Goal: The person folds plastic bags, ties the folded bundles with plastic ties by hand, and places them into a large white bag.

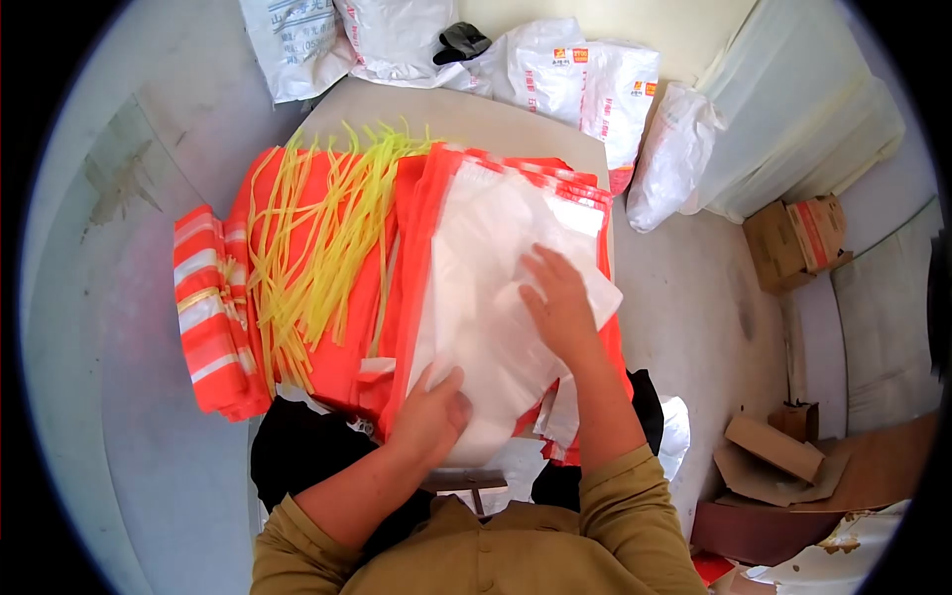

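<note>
A stack of flat red-edged plastic bags [421,228] lies on the table in front of me, with a whitish translucent plastic bag [486,228] spread on top. My right hand [560,302] rests on that top bag, its fingers spread and the palm down near a folded-over corner. At the bag's lower left edge, my left hand [428,416] has its fingers curled against the plastic. What lies under those fingers is partly hidden. Left of the stack, a bunch of yellow strips [322,238] is strewn over red material [367,307].
A folded red-and-white striped bundle [213,317] sits at the table's left side. Filled white sacks [540,69] stand behind the table [397,104], with a dark item [462,43] on them. Cardboard boxes [793,243] and loose cardboard [778,461] lie to the right.
</note>
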Available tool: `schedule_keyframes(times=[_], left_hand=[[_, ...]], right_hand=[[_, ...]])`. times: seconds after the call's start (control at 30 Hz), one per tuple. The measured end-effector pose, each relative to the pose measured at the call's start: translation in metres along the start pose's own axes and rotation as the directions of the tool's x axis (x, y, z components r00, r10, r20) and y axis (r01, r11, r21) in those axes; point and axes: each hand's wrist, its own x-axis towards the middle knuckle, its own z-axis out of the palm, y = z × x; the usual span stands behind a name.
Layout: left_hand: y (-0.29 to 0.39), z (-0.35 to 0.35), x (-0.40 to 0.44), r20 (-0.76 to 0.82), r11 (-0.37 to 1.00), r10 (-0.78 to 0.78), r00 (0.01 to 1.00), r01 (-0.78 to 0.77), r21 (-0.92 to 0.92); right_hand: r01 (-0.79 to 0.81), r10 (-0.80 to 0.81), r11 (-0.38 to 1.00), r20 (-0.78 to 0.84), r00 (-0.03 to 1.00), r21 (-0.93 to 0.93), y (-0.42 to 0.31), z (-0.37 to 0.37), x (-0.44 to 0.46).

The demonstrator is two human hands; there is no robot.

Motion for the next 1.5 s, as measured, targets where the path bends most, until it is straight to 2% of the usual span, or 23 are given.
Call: schedule_keyframes(times=[0.1, 0.23, 0.3, 0.37, 0.4, 0.43, 0.5, 0.53, 0.63, 0.7, 0.73, 0.77, 0.83, 0.87, 0.9, 0.97, 1.0, 1.03, 1.1, 1.2, 1.3, 1.4, 1.5], left_hand=[[-0.006, 0.004, -0.004, 0.055, 0.997, -0.08, 0.995, 0.078, 0.024], [-0.011, 0.013, -0.017, 0.154, 0.966, -0.242, 0.958, 0.222, 0.134], [-0.023, 0.016, -0.017, 0.122, 0.951, -0.278, 0.953, 0.255, 0.178], [-0.038, 0.007, -0.01, 0.141, 0.938, -0.28, 0.95, 0.239, 0.25], [-0.044, 0.007, -0.008, 0.124, 0.912, -0.329, 0.936, 0.281, 0.298], [-0.049, 0.007, -0.005, 0.108, 0.882, -0.378, 0.92, 0.322, 0.345], [-0.061, -0.002, 0.0, 0.254, 0.872, -0.441, 0.861, 0.346, 0.345], [-0.065, -0.005, 0.005, 0.16, 0.802, -0.516, 0.842, 0.409, 0.435], [-0.069, 0.002, 0.001, 0.087, 0.753, -0.545, 0.834, 0.441, 0.489], [-0.083, -0.001, 0.01, 0.093, 0.737, -0.507, 0.857, 0.375, 0.563], [-0.083, 0.003, 0.011, 0.098, 0.726, -0.488, 0.867, 0.341, 0.598], [-0.081, 0.006, 0.009, 0.14, 0.759, -0.494, 0.858, 0.346, 0.552], [-0.061, 0.031, -0.003, 0.222, 0.812, -0.501, 0.837, 0.365, 0.457], [-0.071, 0.018, 0.014, 0.169, 0.705, -0.549, 0.819, 0.344, 0.621], [-0.065, 0.027, 0.009, 0.161, 0.706, -0.544, 0.824, 0.345, 0.619], [-0.044, 0.053, -0.003, 0.149, 0.711, -0.531, 0.834, 0.343, 0.614], [-0.045, 0.052, -0.002, 0.137, 0.67, -0.505, 0.852, 0.286, 0.685], [-0.053, 0.045, 0.003, 0.127, 0.682, -0.482, 0.867, 0.28, 0.675], [-0.074, 0.028, 0.012, 0.107, 0.706, -0.437, 0.893, 0.266, 0.657], [-0.081, 0.021, 0.009, 0.104, 0.724, -0.424, 0.899, 0.268, 0.636], [-0.065, 0.033, -0.009, 0.196, 0.754, -0.465, 0.864, 0.271, 0.598], [-0.073, 0.02, -0.005, 0.198, 0.735, -0.411, 0.89, 0.194, 0.65], [-0.086, -0.001, 0.01, 0.177, 0.673, -0.371, 0.912, 0.132, 0.728]], right_hand=[[-0.137, 0.141, 0.99, -0.103, 0.985, 0.041, 0.023, -0.004, 0.015], [-0.228, 0.225, 0.97, 0.051, 0.973, 0.082, 0.045, -0.009, 0.044], [-0.287, 0.278, 0.957, 0.136, 0.951, 0.048, 0.048, -0.006, 0.056], [-0.227, 0.225, 0.974, 0.108, 0.968, 0.0, 0.05, 0.001, 0.064], [-0.196, 0.198, 0.98, 0.094, 0.976, -0.024, 0.045, 0.002, 0.07], [-0.241, 0.243, 0.97, 0.108, 0.964, -0.032, 0.04, 0.002, 0.074], [-0.331, 0.335, 0.942, 0.132, 0.933, -0.052, 0.031, 0.001, 0.082], [-0.344, 0.343, 0.939, 0.109, 0.933, -0.003, 0.031, 0.004, 0.085], [-0.366, 0.357, 0.916, 0.083, 0.931, 0.167, 0.029, 0.008, 0.093], [-0.358, 0.34, 0.881, 0.113, 0.934, 0.309, 0.023, 0.001, 0.101], [-0.222, 0.22, 0.948, 0.035, 0.975, 0.228, 0.017, -0.001, 0.108], [-0.084, 0.089, 0.987, -0.032, 0.995, 0.135, 0.01, -0.002, 0.115], [0.123, -0.128, 0.992, -0.159, 0.979, -0.042, -0.016, -0.012, 0.118], [0.19, -0.214, 0.974, -0.225, 0.95, -0.124, -0.036, -0.021, 0.119], [0.251, -0.304, 0.945, -0.282, 0.91, -0.21, -0.047, -0.026, 0.117], [0.28, -0.285, 0.958, -0.145, 0.947, -0.058, -0.05, -0.026, 0.101], [0.286, -0.284, 0.958, -0.072, 0.956, 0.018, -0.052, -0.026, 0.091], [0.164, -0.178, 0.978, 0.096, 0.979, 0.131, -0.053, -0.027, 0.079], [-0.134, -0.003, 0.951, 0.442, 0.897, 0.277, -0.053, -0.027, 0.051], [-0.042, -0.056, 0.956, 0.322, 0.945, 0.29, -0.044, -0.003, 0.01], [0.081, -0.109, 0.983, 0.17, 0.979, 0.162, -0.041, 0.014, -0.008], [0.114, -0.123, 0.991, 0.138, 0.983, 0.075, -0.044, 0.018, -0.006], [-0.05, -0.011, 0.98, 0.304, 0.952, 0.19, -0.058, 0.008, 0.003]])
